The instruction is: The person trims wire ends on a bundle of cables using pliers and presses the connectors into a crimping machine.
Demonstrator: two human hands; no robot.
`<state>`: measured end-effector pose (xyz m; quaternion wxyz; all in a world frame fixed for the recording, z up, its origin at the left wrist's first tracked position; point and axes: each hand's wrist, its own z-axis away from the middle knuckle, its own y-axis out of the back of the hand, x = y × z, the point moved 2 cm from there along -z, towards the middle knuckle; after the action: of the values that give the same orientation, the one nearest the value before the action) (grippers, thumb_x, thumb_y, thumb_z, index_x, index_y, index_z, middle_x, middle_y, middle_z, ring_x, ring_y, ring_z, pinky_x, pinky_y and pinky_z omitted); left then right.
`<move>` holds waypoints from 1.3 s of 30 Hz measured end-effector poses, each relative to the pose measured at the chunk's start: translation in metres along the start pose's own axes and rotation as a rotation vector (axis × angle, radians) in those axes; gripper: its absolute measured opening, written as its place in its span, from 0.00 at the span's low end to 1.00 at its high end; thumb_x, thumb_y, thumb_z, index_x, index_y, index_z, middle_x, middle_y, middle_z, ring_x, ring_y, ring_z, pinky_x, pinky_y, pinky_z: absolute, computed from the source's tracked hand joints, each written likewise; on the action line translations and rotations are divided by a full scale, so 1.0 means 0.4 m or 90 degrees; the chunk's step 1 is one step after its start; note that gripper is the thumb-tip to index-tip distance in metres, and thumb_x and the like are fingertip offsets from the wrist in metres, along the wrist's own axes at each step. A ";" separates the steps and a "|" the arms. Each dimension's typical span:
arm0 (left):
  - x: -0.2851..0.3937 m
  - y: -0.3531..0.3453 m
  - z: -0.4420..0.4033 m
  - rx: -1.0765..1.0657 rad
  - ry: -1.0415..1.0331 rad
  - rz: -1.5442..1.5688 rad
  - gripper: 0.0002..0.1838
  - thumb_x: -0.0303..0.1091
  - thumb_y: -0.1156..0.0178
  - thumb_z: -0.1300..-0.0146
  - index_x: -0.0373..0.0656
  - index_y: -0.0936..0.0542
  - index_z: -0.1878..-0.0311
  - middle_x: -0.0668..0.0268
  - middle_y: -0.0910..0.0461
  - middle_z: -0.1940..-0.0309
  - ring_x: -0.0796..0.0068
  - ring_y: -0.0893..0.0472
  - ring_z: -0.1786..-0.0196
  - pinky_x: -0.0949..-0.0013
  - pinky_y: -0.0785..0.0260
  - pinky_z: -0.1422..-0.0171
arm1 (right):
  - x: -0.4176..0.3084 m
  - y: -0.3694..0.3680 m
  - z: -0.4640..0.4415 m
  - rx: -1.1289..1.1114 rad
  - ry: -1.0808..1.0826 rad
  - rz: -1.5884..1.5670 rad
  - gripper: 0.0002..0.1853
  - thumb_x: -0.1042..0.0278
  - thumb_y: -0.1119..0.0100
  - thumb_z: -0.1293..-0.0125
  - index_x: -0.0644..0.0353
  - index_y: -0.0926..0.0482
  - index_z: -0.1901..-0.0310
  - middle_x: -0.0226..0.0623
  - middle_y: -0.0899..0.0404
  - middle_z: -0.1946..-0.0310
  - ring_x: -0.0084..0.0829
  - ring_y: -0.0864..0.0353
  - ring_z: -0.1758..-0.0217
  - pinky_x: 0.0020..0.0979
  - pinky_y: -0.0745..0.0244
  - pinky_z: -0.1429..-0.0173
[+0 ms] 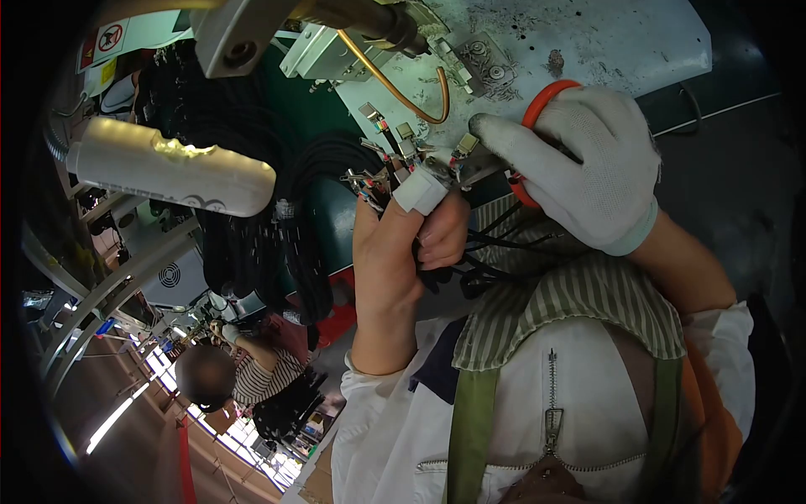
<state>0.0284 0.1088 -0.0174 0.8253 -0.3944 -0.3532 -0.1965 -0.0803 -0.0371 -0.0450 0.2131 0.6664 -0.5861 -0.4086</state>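
Bench (339, 225): dark green top. Pale metal plate (596, 42) on it, dark smudges and specks across its face. Small metal fixture block (483, 67) sits on the plate. Thick black cable bundles (225, 168) lie over the green, partly hidden by a lamp (176, 168).

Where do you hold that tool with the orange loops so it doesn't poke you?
Best by the orange loops, I think, coming from the right, where the gloved right hand is. They're curved handles fingers can wrap around, while the metal part points away, toward the left hand.
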 end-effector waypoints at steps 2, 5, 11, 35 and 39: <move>0.006 0.005 -0.002 0.005 0.002 0.043 0.09 0.33 0.55 0.30 0.38 0.33 0.65 0.72 0.42 0.85 0.86 0.44 0.85 0.80 0.55 0.85 | 0.000 -0.010 0.004 0.027 0.001 0.033 0.20 0.63 0.41 0.55 0.39 0.18 0.56 0.22 0.30 0.68 0.27 0.27 0.63 0.34 0.31 0.61; 0.007 0.007 -0.003 0.006 0.016 0.056 0.09 0.33 0.55 0.30 0.38 0.33 0.64 0.72 0.42 0.85 0.86 0.44 0.85 0.80 0.55 0.85 | -0.002 -0.017 0.000 0.070 0.009 0.058 0.19 0.63 0.41 0.55 0.37 0.19 0.57 0.21 0.30 0.69 0.27 0.27 0.63 0.35 0.31 0.60; -0.001 0.009 -0.001 -0.025 -0.001 0.059 0.11 0.34 0.55 0.31 0.35 0.31 0.55 0.74 0.42 0.84 0.87 0.47 0.86 0.82 0.55 0.86 | -0.004 0.003 -0.007 0.010 0.032 -0.005 0.20 0.65 0.37 0.60 0.45 0.17 0.58 0.24 0.29 0.73 0.29 0.27 0.66 0.33 0.32 0.60; 0.004 -0.034 0.015 0.190 -0.256 -0.380 0.16 0.18 0.36 0.48 0.35 0.27 0.55 0.70 0.24 0.66 0.85 0.26 0.64 0.79 0.31 0.59 | -0.051 0.017 0.000 -0.184 -0.375 -0.560 0.10 0.67 0.36 0.47 0.61 0.20 0.64 0.35 0.26 0.81 0.27 0.26 0.80 0.27 0.32 0.74; 0.006 -0.013 0.011 0.193 -0.195 -0.363 0.14 0.18 0.36 0.48 0.34 0.25 0.57 0.70 0.22 0.68 0.86 0.27 0.67 0.79 0.32 0.62 | -0.055 0.000 -0.012 -0.079 -0.197 -0.261 0.11 0.72 0.36 0.49 0.60 0.20 0.63 0.36 0.25 0.77 0.32 0.24 0.77 0.27 0.30 0.72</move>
<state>0.0250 0.1088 -0.0110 0.7235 -0.1779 -0.5941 -0.3032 -0.0761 -0.0168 -0.0358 0.0740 0.6868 -0.4381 -0.5753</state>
